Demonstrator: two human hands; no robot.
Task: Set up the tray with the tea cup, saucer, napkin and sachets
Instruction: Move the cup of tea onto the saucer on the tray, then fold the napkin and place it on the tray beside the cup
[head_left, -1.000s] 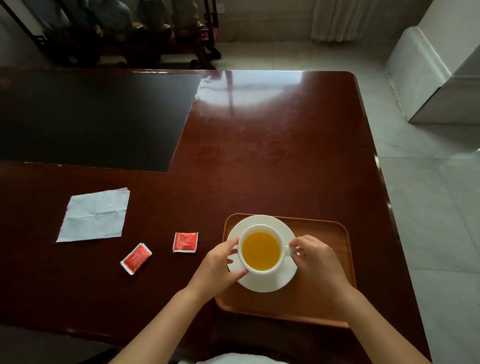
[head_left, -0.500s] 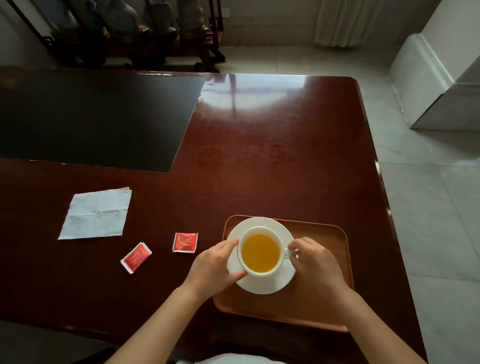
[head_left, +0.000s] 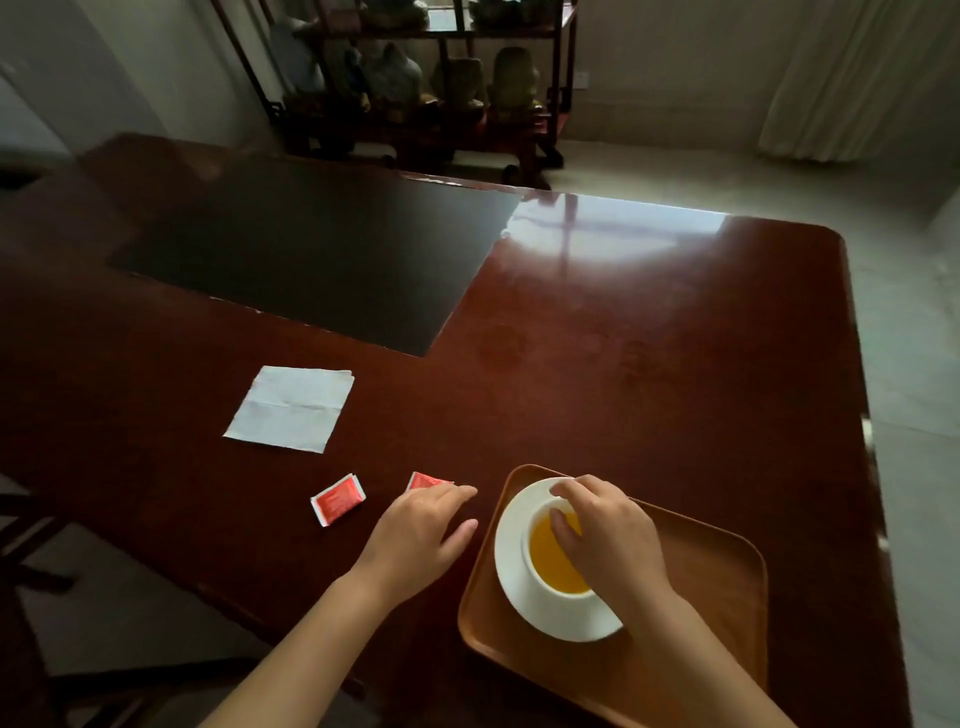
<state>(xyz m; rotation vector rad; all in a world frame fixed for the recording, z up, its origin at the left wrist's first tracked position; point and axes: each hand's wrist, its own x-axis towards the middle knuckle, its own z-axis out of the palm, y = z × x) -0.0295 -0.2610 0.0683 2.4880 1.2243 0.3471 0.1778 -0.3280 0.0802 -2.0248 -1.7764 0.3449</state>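
Low and right of centre in the frame we see the wooden tray (head_left: 717, 582) on the dark red table (head_left: 623, 338), carrying the white saucer (head_left: 511, 545) with the tea cup (head_left: 545, 587) of amber tea standing on it. Our right hand (head_left: 608, 540) arches over the cup from above, fingertips (head_left: 561, 488) at its far rim; whether it actually grips the rim we cannot tell. Our left hand (head_left: 421, 530) lies open and flat over the table just left of the tray, fingers reaching onto the nearer red sachet (head_left: 423, 480) (half covered by them). The second red sachet (head_left: 337, 499) lies further left, apart from the hand. The white napkin (head_left: 291, 408) sits unfolded at centre left, well apart from the tray.
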